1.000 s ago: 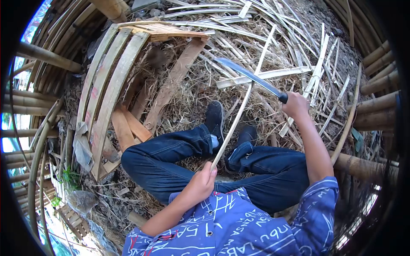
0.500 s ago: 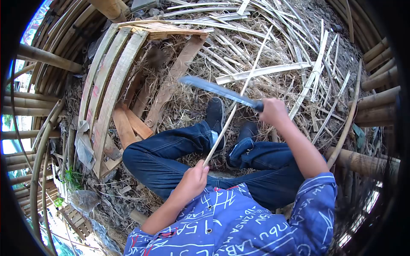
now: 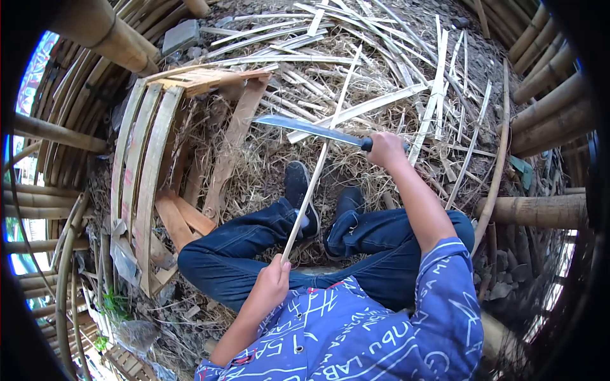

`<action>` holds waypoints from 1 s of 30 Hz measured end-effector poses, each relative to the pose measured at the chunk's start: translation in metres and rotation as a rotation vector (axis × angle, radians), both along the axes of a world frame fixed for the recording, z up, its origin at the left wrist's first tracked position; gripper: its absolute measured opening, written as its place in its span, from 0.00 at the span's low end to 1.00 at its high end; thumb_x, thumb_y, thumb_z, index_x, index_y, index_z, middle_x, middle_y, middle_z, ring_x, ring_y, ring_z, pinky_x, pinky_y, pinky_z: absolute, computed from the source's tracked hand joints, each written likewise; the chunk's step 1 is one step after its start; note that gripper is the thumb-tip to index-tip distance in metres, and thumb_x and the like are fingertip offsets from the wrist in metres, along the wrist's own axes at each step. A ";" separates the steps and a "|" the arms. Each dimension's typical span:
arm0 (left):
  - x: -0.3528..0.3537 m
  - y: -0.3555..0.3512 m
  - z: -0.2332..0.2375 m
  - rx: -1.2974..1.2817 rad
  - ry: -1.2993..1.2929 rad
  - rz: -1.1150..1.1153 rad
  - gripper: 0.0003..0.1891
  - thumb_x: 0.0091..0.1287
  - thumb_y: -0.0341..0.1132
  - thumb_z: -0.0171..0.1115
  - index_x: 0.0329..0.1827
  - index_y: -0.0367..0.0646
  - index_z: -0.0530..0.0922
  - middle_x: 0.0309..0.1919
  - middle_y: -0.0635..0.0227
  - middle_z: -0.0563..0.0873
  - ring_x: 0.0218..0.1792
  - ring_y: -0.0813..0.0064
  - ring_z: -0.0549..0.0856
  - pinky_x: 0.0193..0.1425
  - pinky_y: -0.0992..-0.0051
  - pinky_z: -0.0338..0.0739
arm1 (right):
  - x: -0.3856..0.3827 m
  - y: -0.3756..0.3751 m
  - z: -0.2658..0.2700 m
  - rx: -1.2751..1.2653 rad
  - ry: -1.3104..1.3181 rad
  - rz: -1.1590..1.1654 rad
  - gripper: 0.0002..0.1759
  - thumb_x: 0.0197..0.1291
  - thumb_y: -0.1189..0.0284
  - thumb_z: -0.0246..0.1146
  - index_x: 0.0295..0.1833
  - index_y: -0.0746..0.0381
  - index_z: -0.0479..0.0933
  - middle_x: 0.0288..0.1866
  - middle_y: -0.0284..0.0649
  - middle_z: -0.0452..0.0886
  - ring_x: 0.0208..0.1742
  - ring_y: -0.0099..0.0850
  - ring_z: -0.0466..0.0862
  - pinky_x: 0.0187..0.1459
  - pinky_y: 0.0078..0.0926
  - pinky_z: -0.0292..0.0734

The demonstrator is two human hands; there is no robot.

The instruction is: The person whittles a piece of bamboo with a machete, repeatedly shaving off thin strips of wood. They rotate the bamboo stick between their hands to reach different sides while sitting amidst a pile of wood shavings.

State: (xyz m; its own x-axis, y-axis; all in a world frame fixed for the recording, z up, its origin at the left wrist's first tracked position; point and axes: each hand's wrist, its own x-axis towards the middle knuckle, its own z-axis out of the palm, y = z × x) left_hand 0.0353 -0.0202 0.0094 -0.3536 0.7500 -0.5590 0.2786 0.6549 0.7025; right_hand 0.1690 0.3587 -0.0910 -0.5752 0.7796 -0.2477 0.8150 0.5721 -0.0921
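My left hand is closed around the near end of a long, thin bamboo strip, close to my lap. From there the strip slants up and away between my shoes, its far end over the pale strips on the ground. In my right hand is the black handle of a machete, gripped firmly. Its long blade points left and crosses the bamboo strip at about the middle of its length. Both hands are in front of my bent knees, the right one farther out.
A slatted wooden crate lies tipped on the left, with loose boards beside it. Split bamboo strips and curly shavings cover the ground ahead. Bamboo poles stand close on the right, with more poles along the left.
The view has shifted, so the surroundings sit further left and lower. The machete blade is now sharper and still lies across the strip. Both hands keep their hold.
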 end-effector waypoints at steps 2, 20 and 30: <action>-0.003 -0.001 0.005 -0.034 -0.034 0.003 0.11 0.77 0.36 0.47 0.40 0.37 0.70 0.22 0.58 0.75 0.25 0.64 0.75 0.32 0.65 0.70 | -0.002 -0.002 -0.002 0.014 0.023 0.054 0.14 0.43 0.66 0.66 0.37 0.59 0.83 0.37 0.46 0.86 0.42 0.42 0.87 0.48 0.38 0.81; -0.027 -0.007 0.002 -0.256 -0.716 0.264 0.10 0.79 0.42 0.45 0.43 0.47 0.70 0.21 0.82 0.65 0.18 0.91 0.61 0.18 0.84 0.58 | -0.021 -0.044 0.002 -0.267 0.169 -0.039 0.13 0.44 0.69 0.64 0.38 0.59 0.84 0.36 0.52 0.85 0.41 0.50 0.85 0.49 0.45 0.80; -0.018 0.021 -0.010 -0.252 -0.851 0.328 0.08 0.79 0.41 0.45 0.42 0.50 0.68 0.20 0.83 0.62 0.14 0.92 0.56 0.15 0.87 0.49 | -0.015 -0.153 0.069 -0.459 0.148 0.308 0.12 0.38 0.68 0.67 0.32 0.59 0.83 0.29 0.51 0.84 0.35 0.48 0.86 0.41 0.44 0.81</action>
